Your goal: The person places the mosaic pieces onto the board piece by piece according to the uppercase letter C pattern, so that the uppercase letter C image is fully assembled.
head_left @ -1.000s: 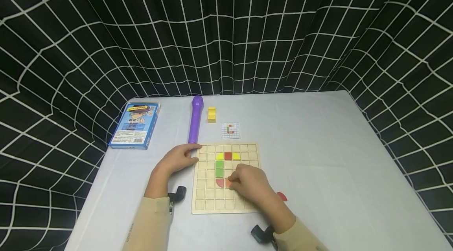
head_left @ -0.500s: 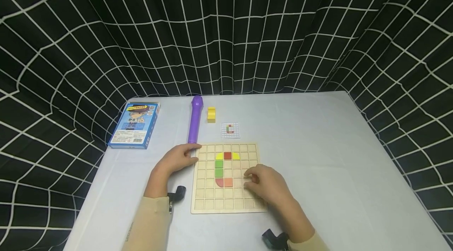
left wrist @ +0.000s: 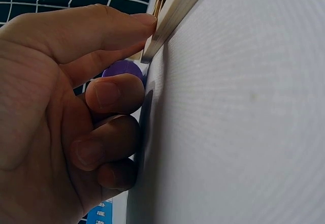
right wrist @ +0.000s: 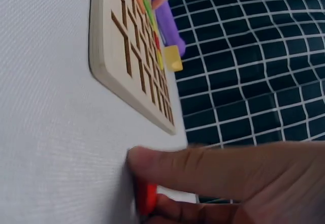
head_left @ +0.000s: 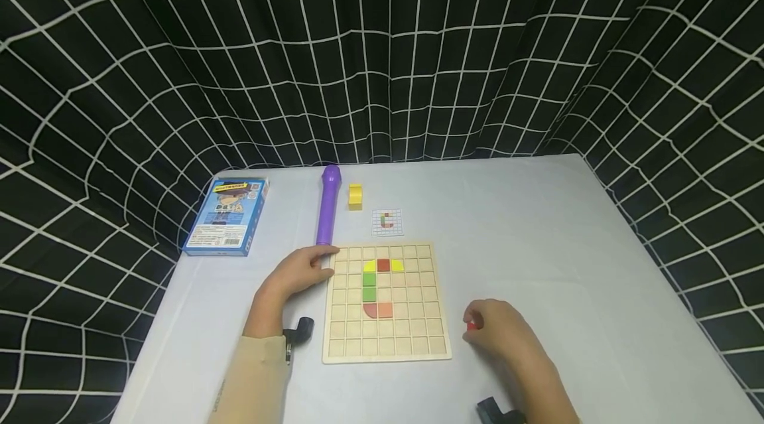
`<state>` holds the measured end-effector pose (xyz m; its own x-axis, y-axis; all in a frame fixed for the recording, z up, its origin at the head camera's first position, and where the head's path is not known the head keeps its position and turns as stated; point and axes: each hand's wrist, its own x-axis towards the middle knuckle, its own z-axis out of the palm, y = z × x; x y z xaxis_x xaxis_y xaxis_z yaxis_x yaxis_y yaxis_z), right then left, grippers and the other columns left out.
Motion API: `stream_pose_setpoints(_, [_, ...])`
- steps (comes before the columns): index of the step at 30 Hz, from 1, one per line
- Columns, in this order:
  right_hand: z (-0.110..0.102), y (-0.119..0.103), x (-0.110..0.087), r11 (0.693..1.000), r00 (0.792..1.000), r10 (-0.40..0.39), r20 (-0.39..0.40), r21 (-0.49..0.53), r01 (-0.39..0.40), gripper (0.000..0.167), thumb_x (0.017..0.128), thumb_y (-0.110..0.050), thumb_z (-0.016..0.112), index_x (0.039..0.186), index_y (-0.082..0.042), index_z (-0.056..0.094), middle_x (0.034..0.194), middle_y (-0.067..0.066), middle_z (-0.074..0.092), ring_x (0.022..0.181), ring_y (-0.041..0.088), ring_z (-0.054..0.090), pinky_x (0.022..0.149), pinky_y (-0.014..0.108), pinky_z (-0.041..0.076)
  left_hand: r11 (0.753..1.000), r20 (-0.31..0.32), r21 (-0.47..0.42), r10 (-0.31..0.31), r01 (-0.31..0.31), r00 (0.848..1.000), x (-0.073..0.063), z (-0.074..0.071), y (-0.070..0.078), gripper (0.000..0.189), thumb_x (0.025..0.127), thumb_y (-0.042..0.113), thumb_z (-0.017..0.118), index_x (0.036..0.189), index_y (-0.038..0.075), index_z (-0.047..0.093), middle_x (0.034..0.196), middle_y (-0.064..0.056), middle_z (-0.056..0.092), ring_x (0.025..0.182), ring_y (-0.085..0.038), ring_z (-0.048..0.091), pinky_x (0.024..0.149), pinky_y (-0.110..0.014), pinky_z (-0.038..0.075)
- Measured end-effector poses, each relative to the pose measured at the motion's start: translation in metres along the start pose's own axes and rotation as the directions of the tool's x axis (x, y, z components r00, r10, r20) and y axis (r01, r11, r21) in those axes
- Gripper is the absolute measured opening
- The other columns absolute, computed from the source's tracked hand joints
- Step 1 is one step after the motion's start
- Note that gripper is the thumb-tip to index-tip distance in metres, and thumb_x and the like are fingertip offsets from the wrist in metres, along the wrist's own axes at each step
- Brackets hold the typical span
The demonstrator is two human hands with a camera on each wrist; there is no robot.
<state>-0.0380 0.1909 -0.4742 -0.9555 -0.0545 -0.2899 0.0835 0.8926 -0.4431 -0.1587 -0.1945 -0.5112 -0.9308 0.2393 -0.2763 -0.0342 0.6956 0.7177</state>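
Note:
Beyond the right edge of the wooden grid board (head_left: 418, 331), my right hand (head_left: 504, 331) pinches a small red piece (head_left: 471, 326) between thumb and fingers, low over the tablecloth. In the right wrist view the red piece (right wrist: 146, 197) shows between the thumb and the fingers. Thumb and forefinger of my left hand (head_left: 297, 273) touch the board's left edge near its far corner. In the left wrist view the other fingers (left wrist: 109, 142) are loosely bent, with nothing in them. Yellow, red, green, pink and orange tiles (head_left: 369, 294) form a C shape in the board's cells.
A small printed pattern card (head_left: 387, 222) lies behind the board. Further back are a yellow block (head_left: 355, 197) and a purple tube-like stick (head_left: 328, 205). A blue box (head_left: 227, 216) lies at the left. A black gridded curtain (head_left: 388, 66) surrounds the white table (head_left: 573, 251).
My right hand has let go of the orange tile, now fully visible on the board, moved right off the board and pinched the red piece. The left hand has stayed at the board's edge.

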Motion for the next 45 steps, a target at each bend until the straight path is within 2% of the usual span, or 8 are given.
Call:
stream_pose_setpoints(8, [0.002, -0.005, 0.005, 0.997, 0.992, -0.082, -0.098, -0.020, 0.080, 0.008, 0.086, -0.005, 0.076, 0.091, -0.009, 0.081, 0.078, -0.005, 0.065, 0.075, 0.016, 0.060, 0.075, 0.041, 0.054, 1.000, -0.009, 0.000, -0.002, 0.002, 1.000, 0.000, 0.002, -0.001, 0.052, 0.088, 0.025, 0.079, 0.138, 0.026, 0.067, 0.073, -0.005, 0.049, 0.066, -0.020, 0.045, 0.065, -0.037, 0.039])
stream_pose_setpoints(12, [0.003, -0.006, 0.011, 0.984, 0.979, -0.176, -0.099, -0.006, 0.176, 0.024, 0.084, -0.003, 0.079, 0.108, -0.008, 0.079, 0.089, -0.003, 0.069, 0.086, 0.018, 0.066, 0.082, 0.043, 0.054, 1.000, -0.009, 0.003, 0.001, -0.001, 1.000, -0.001, 0.001, -0.001, 0.052, 0.087, 0.024, 0.079, 0.138, 0.025, 0.067, 0.073, -0.005, 0.049, 0.066, -0.019, 0.045, 0.065, -0.036, 0.039])
stream_pose_setpoints(15, [0.005, -0.004, 0.013, 0.980, 0.970, -0.199, -0.139, -0.034, 0.196, 0.040, 0.080, -0.007, 0.084, 0.119, -0.007, 0.075, 0.101, 0.002, 0.070, 0.097, 0.024, 0.067, 0.088, 0.047, 0.053, 1.000, -0.007, 0.005, 0.001, -0.001, 1.000, -0.001, 0.001, 0.000, 0.052, 0.087, 0.024, 0.079, 0.138, 0.026, 0.067, 0.072, -0.004, 0.049, 0.066, -0.019, 0.045, 0.065, -0.036, 0.040])
stream_pose_setpoints(22, [0.007, 0.000, 0.017, 0.981, 0.969, -0.190, -0.160, -0.079, 0.180, 0.025, 0.072, -0.010, 0.089, 0.094, -0.008, 0.078, 0.086, -0.005, 0.060, 0.075, 0.015, 0.052, 0.072, 0.039, 0.049, 1.000, -0.014, 0.001, 0.006, -0.006, 1.000, 0.000, -0.001, 0.002, 0.053, 0.087, 0.026, 0.078, 0.138, 0.025, 0.066, 0.072, -0.003, 0.048, 0.067, -0.019, 0.045, 0.068, -0.037, 0.040])
stream_pose_setpoints(29, [0.006, -0.006, 0.021, 0.980, 0.963, -0.196, -0.184, -0.065, 0.187, 0.017, 0.076, -0.016, 0.084, 0.090, -0.017, 0.075, 0.086, -0.009, 0.064, 0.076, 0.011, 0.055, 0.073, 0.038, 0.050, 1.000, 0.000, 0.008, 0.002, -0.002, 1.000, -0.002, 0.000, 0.001, 0.053, 0.088, 0.025, 0.078, 0.139, 0.025, 0.066, 0.071, -0.003, 0.048, 0.066, -0.018, 0.046, 0.067, -0.036, 0.041])
stream_pose_setpoints(34, [0.000, -0.028, 0.023, 0.944, 0.927, -0.328, -0.180, -0.032, 0.328, 0.019, 0.076, -0.012, 0.082, 0.089, -0.020, 0.072, 0.085, -0.013, 0.060, 0.075, 0.009, 0.052, 0.071, 0.034, 0.048, 1.000, -0.018, -0.007, 0.003, -0.003, 1.000, -0.005, 0.001, 0.001, 0.051, 0.088, 0.024, 0.078, 0.138, 0.024, 0.067, 0.071, -0.003, 0.049, 0.065, -0.019, 0.046, 0.066, -0.036, 0.040])
stream_pose_setpoints(39, [0.003, -0.055, 0.025, 0.887, 0.873, -0.461, -0.159, -0.104, 0.450, 0.013, 0.078, -0.010, 0.078, 0.086, -0.018, 0.073, 0.086, -0.013, 0.059, 0.070, 0.006, 0.047, 0.064, 0.027, 0.044, 1.000, -0.016, -0.012, 0.004, -0.004, 1.000, -0.005, 0.003, 0.000, 0.051, 0.087, 0.024, 0.077, 0.137, 0.024, 0.067, 0.070, -0.003, 0.049, 0.064, -0.018, 0.045, 0.064, -0.036, 0.039])
stream_pose_setpoints(45, [0.015, -0.075, 0.031, 0.841, 0.836, -0.538, -0.108, -0.144, 0.522, 0.011, 0.080, -0.009, 0.080, 0.086, -0.018, 0.078, 0.082, -0.010, 0.056, 0.067, 0.006, 0.045, 0.059, 0.025, 0.041, 1.000, -0.016, -0.004, 0.006, -0.006, 1.000, -0.003, 0.002, 0.002, 0.052, 0.087, 0.024, 0.077, 0.138, 0.025, 0.067, 0.071, -0.004, 0.050, 0.064, -0.018, 0.046, 0.065, -0.036, 0.040])
